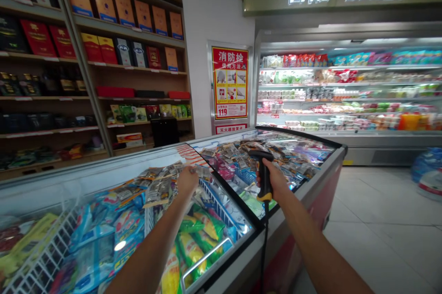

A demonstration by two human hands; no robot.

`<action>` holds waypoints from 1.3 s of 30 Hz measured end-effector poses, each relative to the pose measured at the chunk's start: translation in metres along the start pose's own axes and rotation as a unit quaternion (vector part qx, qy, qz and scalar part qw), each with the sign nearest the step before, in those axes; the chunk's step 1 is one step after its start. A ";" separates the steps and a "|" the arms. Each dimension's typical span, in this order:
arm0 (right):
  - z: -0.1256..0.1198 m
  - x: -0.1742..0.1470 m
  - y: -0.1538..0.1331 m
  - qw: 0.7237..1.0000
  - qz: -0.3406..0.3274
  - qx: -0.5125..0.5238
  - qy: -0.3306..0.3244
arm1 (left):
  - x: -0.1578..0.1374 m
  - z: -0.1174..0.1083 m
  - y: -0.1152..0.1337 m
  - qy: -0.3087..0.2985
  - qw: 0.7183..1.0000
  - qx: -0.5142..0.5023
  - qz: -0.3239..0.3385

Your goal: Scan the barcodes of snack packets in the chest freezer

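Note:
My right hand (276,176) grips a black and yellow barcode scanner (265,176), held upright over the right part of the chest freezer (311,195). A black cable (264,248) hangs from the scanner's lower end. Further left, my left hand (188,180) is closed among brown and grey packets (161,186), close to the freezer's back side. What its fingers pinch is blurred and partly hidden. Below that hand lie green and yellow corn packs (200,234) in a wire basket. Blue bags (110,234) fill the area left of my left forearm.
A dark frame bar (228,186) divides the freezer top, and a metal handle (207,259) sits at its front. Shelves of boxed goods (124,8) stand behind left. A lit refrigerated display (345,100) is behind right. Wrapped bottles (430,174) stand on the floor.

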State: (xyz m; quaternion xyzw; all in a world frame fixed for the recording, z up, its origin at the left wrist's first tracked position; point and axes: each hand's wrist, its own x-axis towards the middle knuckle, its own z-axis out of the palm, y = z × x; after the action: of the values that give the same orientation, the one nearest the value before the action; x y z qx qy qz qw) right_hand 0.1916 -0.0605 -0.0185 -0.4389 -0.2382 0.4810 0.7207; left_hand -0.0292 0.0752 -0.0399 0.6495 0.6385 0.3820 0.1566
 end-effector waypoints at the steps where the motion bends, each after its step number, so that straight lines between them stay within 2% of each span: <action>1: 0.000 -0.001 0.000 1.000 0.000 0.000 0.001 | -0.005 -0.006 0.002 0.012 0.999 0.046 0.024; 3: 0.000 -0.002 0.000 1.000 -0.001 -0.001 0.001 | -0.017 -0.011 0.009 0.039 0.985 0.138 0.094; 5: -0.002 -0.003 -0.001 1.000 0.000 -0.002 0.006 | -0.026 -0.006 0.016 0.029 0.965 0.202 0.164; 9: -0.010 -0.001 -0.007 1.000 -0.002 0.002 0.023 | -0.029 0.020 0.019 -0.099 0.937 0.254 0.218; 11: -0.015 0.001 -0.010 0.999 -0.005 0.006 0.031 | -0.023 0.028 0.015 -0.117 0.931 0.269 0.215; 13: -0.019 0.003 -0.013 0.999 -0.005 0.010 0.039 | -0.016 0.029 0.007 -0.108 0.929 0.291 0.204; 20: -0.028 0.013 -0.018 0.998 -0.002 0.023 0.053 | 0.008 0.007 -0.012 -0.085 0.922 0.345 0.154; 23: -0.031 0.018 -0.019 0.998 0.004 0.028 0.055 | 0.010 0.001 -0.011 -0.081 0.924 0.348 0.132; 26: -0.034 0.022 -0.020 0.998 0.014 0.028 0.060 | 0.008 0.005 0.000 -0.063 0.929 0.341 0.128; 29: -0.037 0.023 -0.018 0.998 0.010 0.027 0.063 | 0.003 0.026 0.021 -0.053 0.949 0.273 0.150; 33: -0.038 0.019 -0.015 0.998 0.009 0.011 0.062 | -0.005 0.073 0.061 -0.108 0.971 0.120 0.178; 36: -0.036 0.013 -0.015 0.998 0.014 -0.004 0.059 | -0.009 0.107 0.090 -0.141 0.985 0.038 0.091; 39: -0.033 0.008 -0.016 0.998 0.015 0.000 0.064 | -0.009 0.128 0.112 -0.159 0.987 0.008 -0.002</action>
State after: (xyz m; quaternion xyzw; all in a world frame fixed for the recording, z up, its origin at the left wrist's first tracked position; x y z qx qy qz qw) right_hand 0.2284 -0.0691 -0.0217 -0.4722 -0.1851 0.4626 0.7272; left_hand 0.1403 0.0878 -0.0501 0.7021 0.6096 0.2687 0.2515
